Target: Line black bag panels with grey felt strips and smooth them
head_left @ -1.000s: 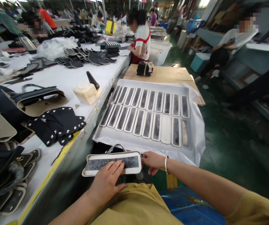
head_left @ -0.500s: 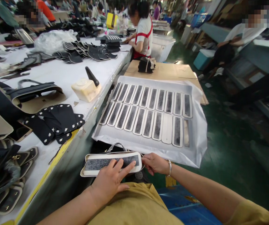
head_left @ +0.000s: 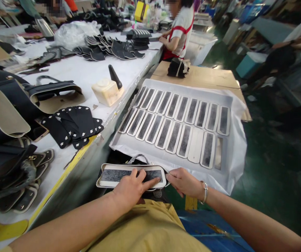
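A handbag [head_left: 107,182] with a black handle and pale lining edges lies across my lap, its base facing up. On that base is a cream panel with a dark grey fuzzy strip [head_left: 113,176]. My left hand [head_left: 132,187] rests on the panel with its fingers spread, the index finger pointing along the strip toward the right end. At that end my right hand [head_left: 183,182] is closed, pinching the thin edge of the bag between thumb and fingers. The bag's underside is hidden.
Beyond the bag, a grey tray [head_left: 179,164] holds rows of similar panels. On the white table [head_left: 83,75] at left are a glue pot [head_left: 105,91], black tabs [head_left: 74,124] and more handbags [head_left: 58,96]. A co-worker [head_left: 179,31] stands at the table's far side.
The camera view has turned slightly, so the tray, table and bag appear shifted to the right. Both hands keep nearly the same places on the bag.
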Demonstrator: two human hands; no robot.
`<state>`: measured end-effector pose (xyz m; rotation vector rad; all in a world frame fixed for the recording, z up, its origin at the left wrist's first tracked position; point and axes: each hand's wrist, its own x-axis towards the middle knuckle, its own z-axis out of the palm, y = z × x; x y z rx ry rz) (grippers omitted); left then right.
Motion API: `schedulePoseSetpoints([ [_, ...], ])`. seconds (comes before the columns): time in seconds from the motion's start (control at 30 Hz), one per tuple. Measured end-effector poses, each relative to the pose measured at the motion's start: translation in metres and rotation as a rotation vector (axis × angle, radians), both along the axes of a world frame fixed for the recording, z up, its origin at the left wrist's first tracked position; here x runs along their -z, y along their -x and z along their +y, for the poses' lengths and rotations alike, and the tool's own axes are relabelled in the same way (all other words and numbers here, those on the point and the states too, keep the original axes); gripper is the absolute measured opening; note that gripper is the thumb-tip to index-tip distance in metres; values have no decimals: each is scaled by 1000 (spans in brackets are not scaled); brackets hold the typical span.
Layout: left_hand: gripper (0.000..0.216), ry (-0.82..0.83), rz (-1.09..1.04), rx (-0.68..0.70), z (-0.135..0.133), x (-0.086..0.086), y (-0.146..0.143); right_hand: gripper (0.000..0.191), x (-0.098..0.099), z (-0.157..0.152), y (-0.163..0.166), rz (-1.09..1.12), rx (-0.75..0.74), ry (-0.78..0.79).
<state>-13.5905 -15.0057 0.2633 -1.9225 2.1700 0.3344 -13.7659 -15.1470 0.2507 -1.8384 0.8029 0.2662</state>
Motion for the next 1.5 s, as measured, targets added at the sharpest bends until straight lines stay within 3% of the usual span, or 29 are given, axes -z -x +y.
schedulePoseSetpoints([
  [0.17,95,-66,49,27,-6,-1,0,41,-17,15,1,46,35,110],
  [0.3,89,-48,37,45,-3,1,6,41,-19,19,-6,52,32,105],
  [0.53,56,187,10,91,19,12,14,40,-7,22,-11,9,77,78],
  [0.67,39,311,128,132,37,18,3,39,-3,22,-9,3,149,-19],
  [0.83,19,495,254,79,51,32,-6,38,0,20,-12,30,166,-43],
  [1.03,7,375,270,68,48,25,-6,37,2,14,-13,68,140,0],
  [1.07,10,343,276,46,46,21,-5,37,2,13,-13,73,133,0],
  [1.2,58,235,203,25,29,9,-1,34,1,9,-11,96,105,-18],
  [1.37,47,153,127,44,12,6,6,27,2,2,-12,148,82,-50],
  [1.5,43,194,66,68,14,12,7,24,4,0,-19,179,94,-173],
])
